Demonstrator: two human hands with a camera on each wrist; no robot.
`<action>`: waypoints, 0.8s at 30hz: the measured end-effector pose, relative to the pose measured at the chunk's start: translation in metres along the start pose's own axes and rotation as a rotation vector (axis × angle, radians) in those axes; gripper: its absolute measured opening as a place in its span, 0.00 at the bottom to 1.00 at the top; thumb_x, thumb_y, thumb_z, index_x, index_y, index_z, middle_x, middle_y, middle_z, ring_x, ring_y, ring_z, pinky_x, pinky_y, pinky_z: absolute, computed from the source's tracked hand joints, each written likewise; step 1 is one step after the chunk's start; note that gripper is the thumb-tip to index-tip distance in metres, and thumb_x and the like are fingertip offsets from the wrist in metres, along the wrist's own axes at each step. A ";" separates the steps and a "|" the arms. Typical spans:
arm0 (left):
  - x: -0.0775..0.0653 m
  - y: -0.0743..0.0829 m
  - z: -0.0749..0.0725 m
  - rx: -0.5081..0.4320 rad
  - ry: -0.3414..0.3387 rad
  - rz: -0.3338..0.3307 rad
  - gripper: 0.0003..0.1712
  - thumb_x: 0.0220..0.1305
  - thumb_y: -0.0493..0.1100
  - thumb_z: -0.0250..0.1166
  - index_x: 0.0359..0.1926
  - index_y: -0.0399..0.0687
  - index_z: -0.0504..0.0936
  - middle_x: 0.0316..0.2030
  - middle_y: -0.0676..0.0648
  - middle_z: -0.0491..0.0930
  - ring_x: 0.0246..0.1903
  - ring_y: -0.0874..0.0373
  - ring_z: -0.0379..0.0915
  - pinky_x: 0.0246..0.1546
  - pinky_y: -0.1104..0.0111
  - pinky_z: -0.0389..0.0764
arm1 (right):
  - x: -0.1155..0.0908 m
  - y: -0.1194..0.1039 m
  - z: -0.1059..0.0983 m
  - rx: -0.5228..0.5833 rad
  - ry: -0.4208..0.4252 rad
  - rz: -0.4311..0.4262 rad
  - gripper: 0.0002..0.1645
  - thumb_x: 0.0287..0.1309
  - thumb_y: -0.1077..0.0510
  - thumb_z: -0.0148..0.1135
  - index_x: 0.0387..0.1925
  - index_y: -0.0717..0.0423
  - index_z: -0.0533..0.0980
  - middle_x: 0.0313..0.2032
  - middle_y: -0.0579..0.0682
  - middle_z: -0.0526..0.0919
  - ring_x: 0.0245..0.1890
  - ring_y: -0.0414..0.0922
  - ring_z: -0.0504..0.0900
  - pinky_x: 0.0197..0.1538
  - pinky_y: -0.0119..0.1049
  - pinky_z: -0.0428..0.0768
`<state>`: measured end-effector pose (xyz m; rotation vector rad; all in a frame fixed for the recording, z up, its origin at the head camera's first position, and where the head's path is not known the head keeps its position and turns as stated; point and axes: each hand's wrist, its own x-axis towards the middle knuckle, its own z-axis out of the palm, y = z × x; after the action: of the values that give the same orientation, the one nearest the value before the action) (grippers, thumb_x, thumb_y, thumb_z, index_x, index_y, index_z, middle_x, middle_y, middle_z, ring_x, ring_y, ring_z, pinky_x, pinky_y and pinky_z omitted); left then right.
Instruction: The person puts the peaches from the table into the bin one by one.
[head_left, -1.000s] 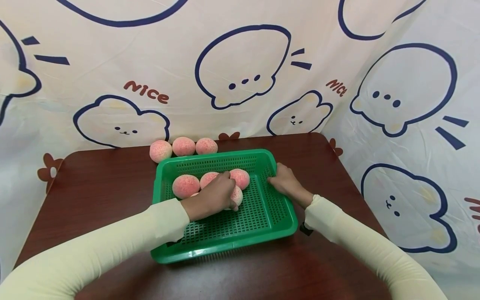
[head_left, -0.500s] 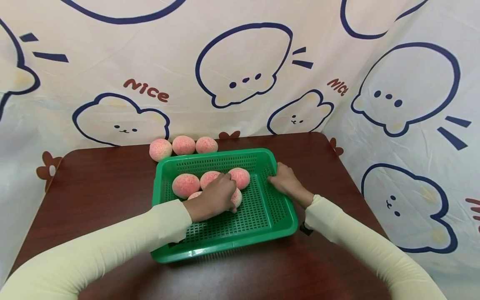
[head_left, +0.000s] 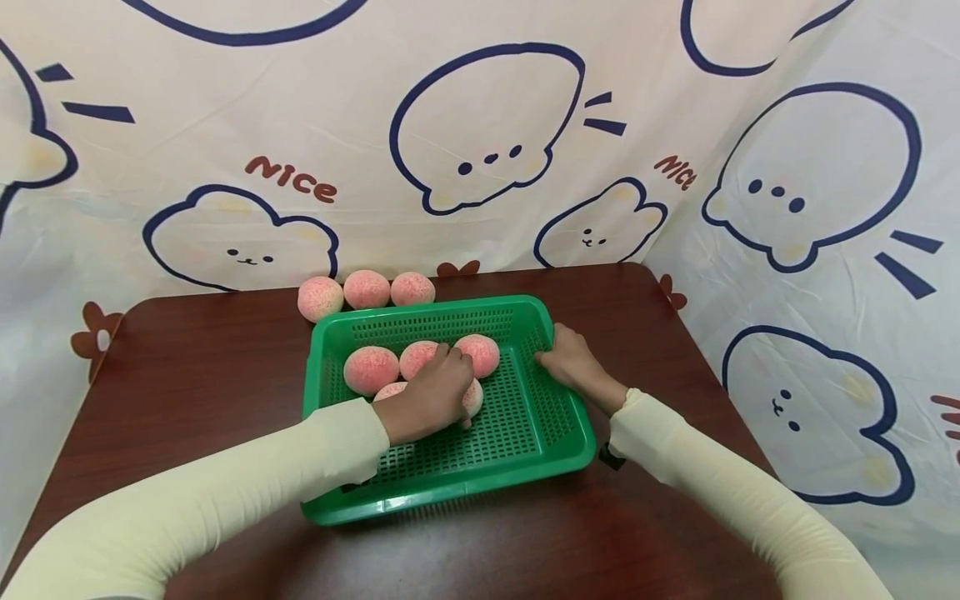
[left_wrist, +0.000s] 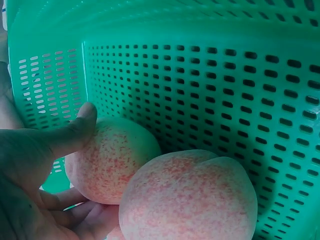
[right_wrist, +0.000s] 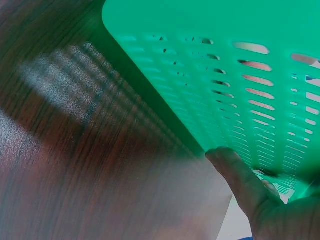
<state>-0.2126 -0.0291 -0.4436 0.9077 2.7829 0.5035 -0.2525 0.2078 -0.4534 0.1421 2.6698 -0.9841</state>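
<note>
My left hand (head_left: pixel 429 398) reaches into a green plastic basket (head_left: pixel 450 486) and holds a pink and white peach (head_left: pixel 475 398) there. In the left wrist view its thumb lies on top of this peach and the fingers curl beneath. A second peach (left_wrist: pixel 190 197) sits right beside it. Several more peaches stand in the basket: one at the left (head_left: pixel 371 371), others in the back row, and one partly hidden by the left hand. With my right hand (head_left: pixel 573 362) I grip the basket's right rim; in the right wrist view a finger (right_wrist: pixel 235 175) extends along the outer wall.
Behind the basket three peaches (head_left: pixel 367 289) line up on the dark brown table (head_left: pixel 202 367). A white cloth (head_left: pixel 360 108) printed with cartoon outlines hangs at the back and sides.
My left hand has shifted slightly within the basket with the peach, and more of the peach behind the wrist shows. The right hand stays on the rim.
</note>
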 end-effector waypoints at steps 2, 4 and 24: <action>0.000 0.001 -0.001 0.012 -0.005 -0.004 0.26 0.45 0.44 0.85 0.41 0.37 0.82 0.38 0.40 0.79 0.41 0.46 0.67 0.39 0.61 0.80 | 0.000 0.000 0.000 0.008 0.000 -0.002 0.27 0.69 0.58 0.59 0.64 0.64 0.66 0.52 0.64 0.81 0.46 0.56 0.86 0.45 0.46 0.87; 0.000 0.000 -0.001 0.016 -0.012 -0.007 0.27 0.46 0.45 0.85 0.42 0.37 0.81 0.38 0.40 0.78 0.41 0.47 0.67 0.38 0.61 0.80 | -0.001 0.000 0.000 0.018 0.000 -0.004 0.26 0.69 0.59 0.59 0.64 0.64 0.67 0.51 0.64 0.81 0.45 0.55 0.86 0.43 0.45 0.88; -0.014 -0.013 -0.032 -0.050 0.099 0.012 0.17 0.71 0.46 0.66 0.51 0.37 0.79 0.45 0.42 0.79 0.45 0.49 0.68 0.46 0.60 0.76 | -0.001 -0.001 0.001 0.010 0.012 -0.003 0.24 0.67 0.59 0.60 0.60 0.65 0.68 0.48 0.63 0.81 0.42 0.55 0.87 0.39 0.43 0.88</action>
<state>-0.2167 -0.0562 -0.4180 0.9136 2.8400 0.6343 -0.2512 0.2069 -0.4531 0.1468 2.6775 -1.0007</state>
